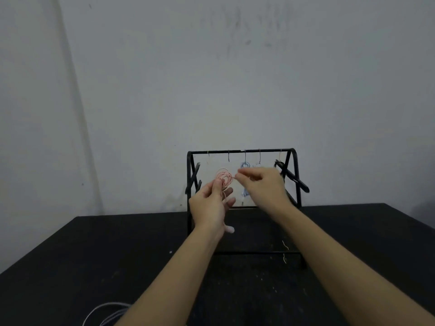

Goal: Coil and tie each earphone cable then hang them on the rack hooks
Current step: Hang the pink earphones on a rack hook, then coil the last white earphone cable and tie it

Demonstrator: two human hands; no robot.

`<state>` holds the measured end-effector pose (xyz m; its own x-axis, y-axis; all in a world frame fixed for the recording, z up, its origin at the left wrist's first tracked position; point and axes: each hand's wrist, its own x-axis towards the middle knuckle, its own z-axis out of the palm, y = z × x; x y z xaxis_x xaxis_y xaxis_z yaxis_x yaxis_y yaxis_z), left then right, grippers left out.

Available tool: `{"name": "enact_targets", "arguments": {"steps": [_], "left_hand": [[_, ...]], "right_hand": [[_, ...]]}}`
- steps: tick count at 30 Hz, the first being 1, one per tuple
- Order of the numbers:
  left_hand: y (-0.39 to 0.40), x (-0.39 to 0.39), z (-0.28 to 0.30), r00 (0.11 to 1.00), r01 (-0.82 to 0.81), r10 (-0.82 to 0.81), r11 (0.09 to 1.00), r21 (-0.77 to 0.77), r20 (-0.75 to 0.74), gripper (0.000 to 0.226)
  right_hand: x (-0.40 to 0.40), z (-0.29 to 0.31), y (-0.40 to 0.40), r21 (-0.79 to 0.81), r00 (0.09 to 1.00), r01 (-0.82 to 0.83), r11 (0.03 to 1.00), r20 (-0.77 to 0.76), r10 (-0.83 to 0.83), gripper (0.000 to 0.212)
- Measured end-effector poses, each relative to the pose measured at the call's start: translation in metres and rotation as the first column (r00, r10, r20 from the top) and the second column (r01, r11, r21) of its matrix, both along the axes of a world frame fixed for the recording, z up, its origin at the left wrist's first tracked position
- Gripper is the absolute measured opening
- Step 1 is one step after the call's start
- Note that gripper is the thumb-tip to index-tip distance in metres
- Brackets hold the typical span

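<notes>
Your left hand (213,203) pinches the coiled pink earphone cable (224,178) in front of the black rack (242,152), just below its top bar, while your right hand (261,182) grips the coil's right edge between fingertips. Behind your right hand a blue cable (244,164) hangs from a middle hook, and a black cable (280,164) hangs at the rack's right end. A white cable (106,312) lies on the worktop (94,255), well in front of the rack to its left.

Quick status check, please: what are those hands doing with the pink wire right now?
Left hand grips pink earphone coil; right hand pinches its edge. Coil not yet hung on rack. Blue earphone already hooked. Nothing blocking.
</notes>
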<state>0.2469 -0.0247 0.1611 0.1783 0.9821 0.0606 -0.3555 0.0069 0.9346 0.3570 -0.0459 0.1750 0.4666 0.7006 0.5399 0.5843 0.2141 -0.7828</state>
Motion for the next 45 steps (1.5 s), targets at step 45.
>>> {"name": "enact_targets", "arguments": {"steps": [45], "left_hand": [[0.133, 0.087, -0.037, 0.976, 0.064, -0.007, 0.966, 0.252, -0.219, 0.03]], "right_hand": [[0.074, 0.052, 0.128, -0.272, 0.884, 0.097, 0.958, 0.466, 0.043, 0.023]]}}
